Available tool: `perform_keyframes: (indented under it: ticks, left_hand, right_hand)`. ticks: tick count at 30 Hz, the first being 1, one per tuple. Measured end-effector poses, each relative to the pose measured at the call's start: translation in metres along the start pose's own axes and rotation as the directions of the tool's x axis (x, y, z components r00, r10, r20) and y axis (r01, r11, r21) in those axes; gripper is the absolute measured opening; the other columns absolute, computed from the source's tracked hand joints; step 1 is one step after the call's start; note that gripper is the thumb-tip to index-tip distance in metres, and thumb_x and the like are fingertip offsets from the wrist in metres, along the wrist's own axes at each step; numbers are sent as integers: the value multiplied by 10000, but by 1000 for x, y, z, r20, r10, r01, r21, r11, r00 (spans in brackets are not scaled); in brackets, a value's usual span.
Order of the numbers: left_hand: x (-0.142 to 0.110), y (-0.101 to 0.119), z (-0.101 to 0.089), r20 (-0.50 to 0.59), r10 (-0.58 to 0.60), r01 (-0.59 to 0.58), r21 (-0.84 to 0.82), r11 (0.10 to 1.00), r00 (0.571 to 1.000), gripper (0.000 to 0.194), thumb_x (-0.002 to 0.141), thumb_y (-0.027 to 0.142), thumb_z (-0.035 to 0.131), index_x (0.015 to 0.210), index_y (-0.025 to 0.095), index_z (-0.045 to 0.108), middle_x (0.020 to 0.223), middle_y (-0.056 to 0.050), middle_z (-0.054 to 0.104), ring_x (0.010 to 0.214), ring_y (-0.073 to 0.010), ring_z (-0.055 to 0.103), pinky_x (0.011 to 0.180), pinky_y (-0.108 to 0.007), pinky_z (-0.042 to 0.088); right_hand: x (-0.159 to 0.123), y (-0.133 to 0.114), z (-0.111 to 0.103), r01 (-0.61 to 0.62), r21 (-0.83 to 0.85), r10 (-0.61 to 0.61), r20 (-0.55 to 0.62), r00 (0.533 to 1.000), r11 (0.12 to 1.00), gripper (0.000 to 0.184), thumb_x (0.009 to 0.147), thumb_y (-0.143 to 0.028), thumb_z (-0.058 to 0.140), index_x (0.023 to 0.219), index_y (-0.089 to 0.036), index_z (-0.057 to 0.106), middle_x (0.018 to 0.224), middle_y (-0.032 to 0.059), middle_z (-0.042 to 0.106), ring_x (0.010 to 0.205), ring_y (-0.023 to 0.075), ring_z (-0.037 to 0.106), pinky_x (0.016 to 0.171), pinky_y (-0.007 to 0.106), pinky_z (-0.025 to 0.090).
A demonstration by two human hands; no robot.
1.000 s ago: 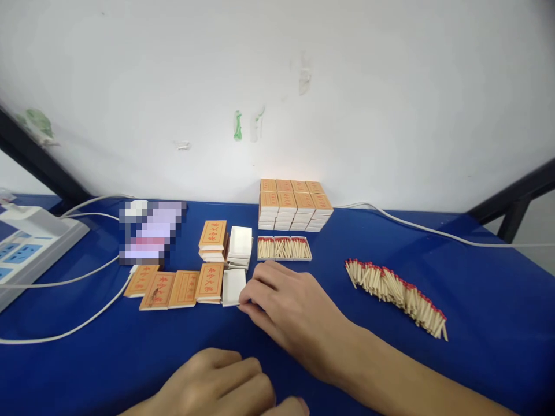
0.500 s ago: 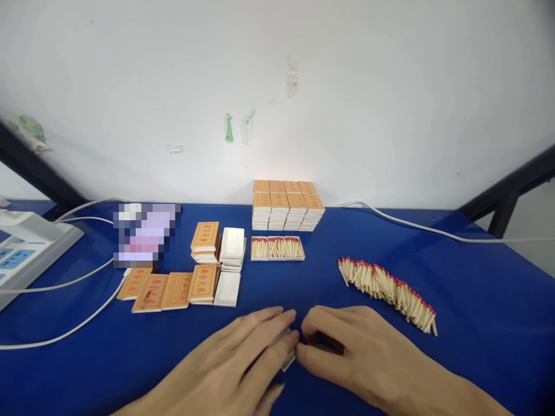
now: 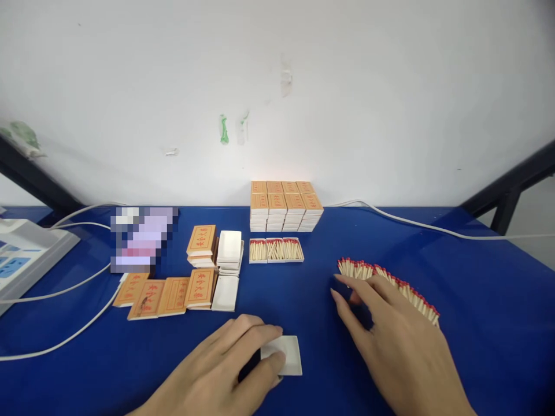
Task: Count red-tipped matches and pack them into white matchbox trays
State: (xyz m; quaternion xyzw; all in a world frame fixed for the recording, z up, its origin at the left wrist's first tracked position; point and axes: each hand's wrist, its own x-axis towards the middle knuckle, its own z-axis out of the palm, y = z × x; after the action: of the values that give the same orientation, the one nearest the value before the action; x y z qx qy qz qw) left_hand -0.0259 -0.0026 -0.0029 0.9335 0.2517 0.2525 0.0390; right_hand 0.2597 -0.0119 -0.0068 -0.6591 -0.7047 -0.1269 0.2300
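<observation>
My left hand (image 3: 225,370) holds an empty white matchbox tray (image 3: 286,355) by its left end on the blue table (image 3: 303,294), thumb and fingers pinched on it. My right hand (image 3: 390,341) reaches with spread fingers towards a long pile of loose red-tipped matches (image 3: 390,286) at the right; its fingertips are just short of the pile's left end and hold nothing.
A block of stacked orange matchboxes (image 3: 284,205) stands by the wall, with three filled trays (image 3: 276,249) before it. Left of these are orange sleeves (image 3: 173,292) and white empty trays (image 3: 228,254). A white power strip (image 3: 21,257) and cables (image 3: 56,292) lie at the left.
My right hand drew an empty tray from the stack towards me, my left hand took it, and my right hand then moved right towards the loose matches.
</observation>
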Motion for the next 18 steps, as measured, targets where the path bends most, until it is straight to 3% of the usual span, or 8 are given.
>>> perform_keyframes:
  ticks: [6, 18]
  left_hand:
    - [1, -1, -5, -9, -2, 2, -45, 999, 1000, 199, 1128, 147, 570, 1213, 127, 748, 1270, -144, 767, 1109, -267, 742, 872, -362, 716]
    - [2, 1, -3, -6, 15, -15, -27, 1000, 1000, 223, 1130, 126, 544, 1205, 123, 754, 1258, -144, 773, 1091, -250, 755, 877, -353, 721]
  right_hand:
    - [1, -3, 6, 29, -257, -36, -21, 999, 966, 469, 1162, -397, 375, 1351, -157, 731, 927, 108, 656, 734, 273, 714, 383, 310, 427]
    - [-3, 5, 7, 149, -184, -144, 42, 989, 971, 452, 1165, -367, 413, 1409, -137, 716, 933, 129, 662, 797, 289, 710, 455, 332, 500]
